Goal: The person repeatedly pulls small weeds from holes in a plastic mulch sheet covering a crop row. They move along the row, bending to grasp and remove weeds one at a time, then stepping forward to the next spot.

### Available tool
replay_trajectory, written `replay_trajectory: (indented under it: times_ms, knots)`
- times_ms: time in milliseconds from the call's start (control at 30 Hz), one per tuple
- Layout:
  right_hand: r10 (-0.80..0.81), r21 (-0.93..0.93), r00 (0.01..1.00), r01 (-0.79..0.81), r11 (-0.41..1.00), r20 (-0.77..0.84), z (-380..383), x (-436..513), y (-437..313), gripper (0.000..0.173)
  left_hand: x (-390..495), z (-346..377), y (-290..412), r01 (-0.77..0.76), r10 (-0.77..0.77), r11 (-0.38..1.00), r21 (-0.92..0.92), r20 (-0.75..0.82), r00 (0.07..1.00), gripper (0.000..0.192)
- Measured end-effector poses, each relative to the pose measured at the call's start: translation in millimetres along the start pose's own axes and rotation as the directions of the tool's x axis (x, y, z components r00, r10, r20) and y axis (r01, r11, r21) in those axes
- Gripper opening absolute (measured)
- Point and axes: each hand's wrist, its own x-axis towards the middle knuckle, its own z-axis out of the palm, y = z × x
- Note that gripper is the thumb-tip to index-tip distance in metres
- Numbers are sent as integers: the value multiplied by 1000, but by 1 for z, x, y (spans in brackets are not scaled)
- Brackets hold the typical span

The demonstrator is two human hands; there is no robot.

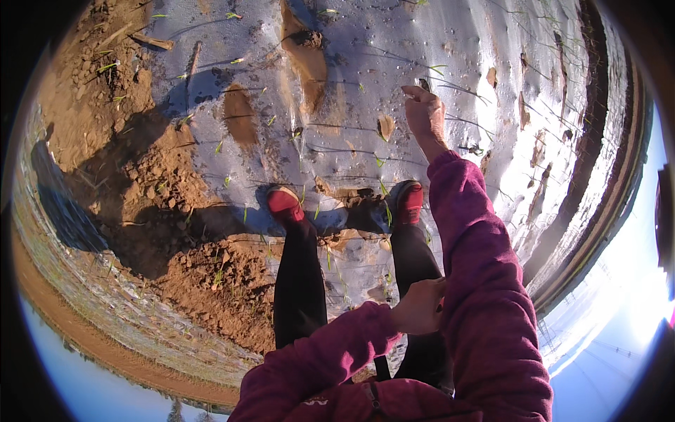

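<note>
My right hand (426, 113) reaches forward, low over silvery plastic mulch film (348, 142), its fingers curled and its index fingertip toward the left. Just beyond the knuckles is a small dark, shiny spot (423, 84); I cannot tell if it is a hole or something held. A thin green seedling (437, 69) pokes through the film ahead of this hand. My left hand (419, 308) is bent in front of my body against the right sleeve (485, 274), fingers curled in. Whether it holds anything is hidden.
My red shoes (285, 204) stand on the film, with several seedlings (379, 161) around them. Torn patches (240, 113) expose brown soil. Loose, cloddy soil (158, 174) borders the film at left. A dark furrow (593, 84) runs along the right.
</note>
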Motion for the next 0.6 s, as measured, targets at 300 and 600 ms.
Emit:
replay_trajectory:
  times_ms: [300,600]
  knots:
    - [2,-49,1000,-1,999,17,6,17,-12,33,6,0,-14,-42,32,919,-392,-31,999,46]
    - [77,-4,996,-77,997,44,16,21,-26,42,4,-16,0,70,-66,852,-518,28,997,49]
